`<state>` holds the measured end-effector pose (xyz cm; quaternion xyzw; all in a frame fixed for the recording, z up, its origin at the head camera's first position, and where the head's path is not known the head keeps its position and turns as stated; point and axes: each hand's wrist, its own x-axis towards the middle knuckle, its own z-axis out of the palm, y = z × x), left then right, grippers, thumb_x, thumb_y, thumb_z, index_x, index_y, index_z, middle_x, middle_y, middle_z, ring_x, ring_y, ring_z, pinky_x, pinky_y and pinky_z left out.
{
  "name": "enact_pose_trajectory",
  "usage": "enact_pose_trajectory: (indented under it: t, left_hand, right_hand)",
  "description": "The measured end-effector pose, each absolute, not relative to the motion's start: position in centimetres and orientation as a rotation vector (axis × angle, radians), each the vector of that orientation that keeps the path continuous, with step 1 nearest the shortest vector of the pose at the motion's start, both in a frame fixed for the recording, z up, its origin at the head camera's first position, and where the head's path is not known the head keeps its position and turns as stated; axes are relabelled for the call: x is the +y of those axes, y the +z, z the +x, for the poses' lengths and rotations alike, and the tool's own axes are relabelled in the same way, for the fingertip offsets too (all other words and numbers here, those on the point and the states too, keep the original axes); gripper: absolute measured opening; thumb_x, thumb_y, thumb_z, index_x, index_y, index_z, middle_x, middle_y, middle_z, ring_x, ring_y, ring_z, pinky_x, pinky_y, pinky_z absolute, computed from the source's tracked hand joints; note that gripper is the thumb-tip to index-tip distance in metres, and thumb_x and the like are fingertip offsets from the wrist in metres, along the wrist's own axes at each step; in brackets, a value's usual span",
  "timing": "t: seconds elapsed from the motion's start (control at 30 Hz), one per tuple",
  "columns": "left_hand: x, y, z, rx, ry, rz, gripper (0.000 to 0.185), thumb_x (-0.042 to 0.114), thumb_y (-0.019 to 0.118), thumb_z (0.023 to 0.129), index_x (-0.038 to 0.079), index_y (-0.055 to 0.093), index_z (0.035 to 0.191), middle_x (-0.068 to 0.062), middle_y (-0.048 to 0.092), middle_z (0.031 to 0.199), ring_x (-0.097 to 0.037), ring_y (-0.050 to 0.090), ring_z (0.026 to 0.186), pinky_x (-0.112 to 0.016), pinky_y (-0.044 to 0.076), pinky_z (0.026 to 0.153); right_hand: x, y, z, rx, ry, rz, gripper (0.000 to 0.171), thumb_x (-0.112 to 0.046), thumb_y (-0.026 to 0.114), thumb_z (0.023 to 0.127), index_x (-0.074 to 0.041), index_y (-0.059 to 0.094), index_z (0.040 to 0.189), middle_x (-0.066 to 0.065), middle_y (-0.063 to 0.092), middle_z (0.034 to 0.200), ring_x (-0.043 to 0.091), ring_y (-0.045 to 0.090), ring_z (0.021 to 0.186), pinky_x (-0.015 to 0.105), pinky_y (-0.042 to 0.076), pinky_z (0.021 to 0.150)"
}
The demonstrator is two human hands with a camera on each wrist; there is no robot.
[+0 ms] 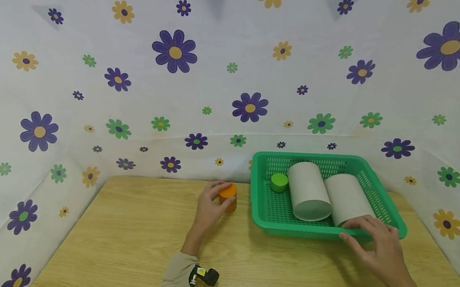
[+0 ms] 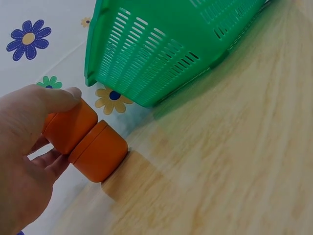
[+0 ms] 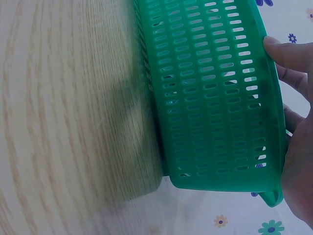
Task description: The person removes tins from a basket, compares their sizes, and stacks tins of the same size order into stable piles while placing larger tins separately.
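My left hand (image 1: 209,205) pinches the upper of two small orange round containers between thumb and fingers. In the left wrist view the upper orange container (image 2: 73,126) sits right at the top of the lower orange container (image 2: 100,152), which stands on the wooden table (image 1: 136,236). At the right, my right hand (image 1: 384,253) grips the near rim of a green plastic basket (image 1: 260,212), thumb outside and fingers over the edge. Inside the basket lie two white cylinders, the left cylinder (image 1: 309,189) and the right cylinder (image 1: 350,200), beside a small green round container (image 1: 279,182).
The basket stands on the table's right half, close to the back. Behind the table hangs a white cloth (image 1: 211,80) with purple, green and yellow flowers, reaching round both sides. A black wrist camera (image 1: 205,275) is strapped on my left sleeve.
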<state>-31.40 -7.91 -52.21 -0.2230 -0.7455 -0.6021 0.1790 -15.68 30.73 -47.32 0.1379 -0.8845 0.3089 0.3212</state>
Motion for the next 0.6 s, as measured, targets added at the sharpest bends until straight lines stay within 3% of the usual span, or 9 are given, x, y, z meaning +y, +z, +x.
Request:
enact_pose_trajectory:
  t: [0.3,0.6]
  left_hand:
    - [-7.5,-51.2,-30.4,-2.097,-1.721,-0.610,0.035,-0.010,0.076,0.087,-0.014,0.068,0.121,-0.036,0.056,0.122,-0.050,0.058,0.113,-0.063,0.046,0.102]
    - [-7.7,-49.3,-28.9,-2.110,-1.670,-0.647,0.034,-0.008,0.076,0.087,-0.012,0.068,0.120,-0.033,0.059,0.120,-0.047,0.060,0.111,-0.058,0.049,0.102]
  right_hand:
    - [30.6,-47.2,-15.7,-2.321,0.798,0.363,0.034,-0.004,0.090,0.071,-0.024,0.073,0.094,-0.010,0.067,0.097,0.000,0.050,0.102,0.053,0.027,0.081]
    - [30.6,-47.3,-15.6,-2.331,0.803,0.343,0.034,-0.004,0.090,0.072,-0.024,0.073,0.094,-0.010,0.067,0.097,-0.003,0.048,0.102,0.053,0.027,0.082]
